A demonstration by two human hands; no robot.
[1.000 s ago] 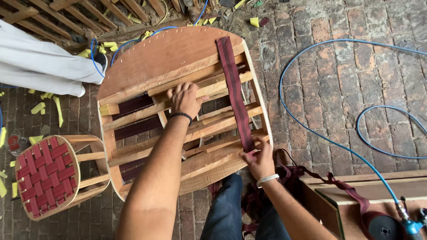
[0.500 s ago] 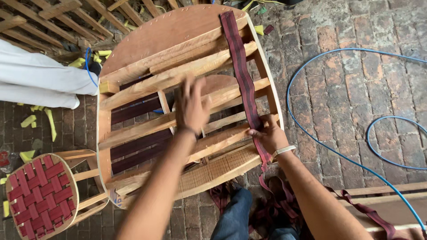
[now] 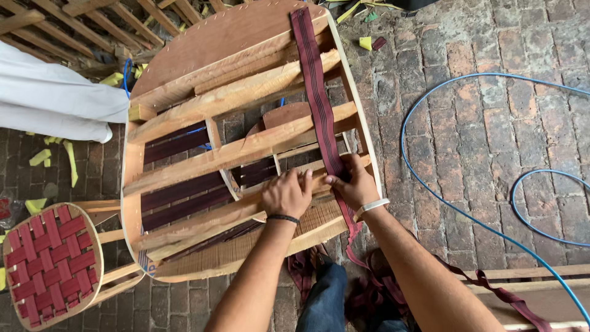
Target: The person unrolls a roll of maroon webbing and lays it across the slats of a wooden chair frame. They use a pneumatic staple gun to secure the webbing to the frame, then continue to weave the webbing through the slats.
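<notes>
Two hands meet on the maroon strap [image 3: 316,92], which runs from twelve o'clock down across the wooden frame [image 3: 246,92] to its lower slat. Our right hand [image 3: 355,184] pinches the strap against that slat; our left hand [image 3: 286,193] lies just beside it, fingers pressed together on the wood. Loose strap piles at six o'clock. If our pinch slackens, we judge the strap could slip and sag. A blue hose [image 3: 442,203] loops at three o'clock, a woven stool [image 3: 52,264] at eight.
</notes>
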